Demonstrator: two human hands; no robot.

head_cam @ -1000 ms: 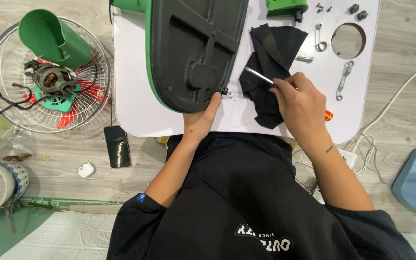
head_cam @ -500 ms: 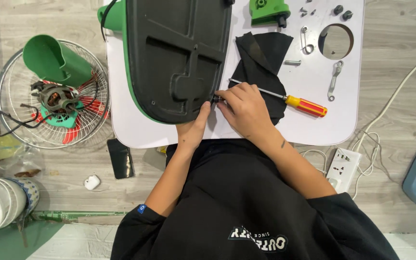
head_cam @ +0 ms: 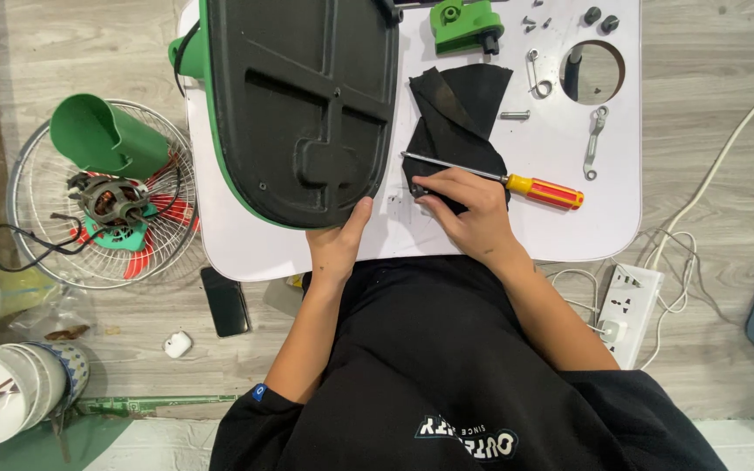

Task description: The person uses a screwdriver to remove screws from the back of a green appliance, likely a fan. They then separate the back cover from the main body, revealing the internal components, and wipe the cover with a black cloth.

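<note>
Left hand [head_cam: 339, 247] spread against the fan base [head_cam: 303, 105], right hand [head_cam: 469, 205] pinching black cloth [head_cam: 460, 113]; the nearby screwdriver [head_cam: 517, 181] may roll off the desk [head_cam: 569, 227] if nudged.

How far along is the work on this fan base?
Done: motor sits out on the grille, loose screws lie on the white table. In hand: left hand steadies the upturned base; right hand rests on the black cloth, screwdriver set down. Left: reassembly not yet visible.
</note>
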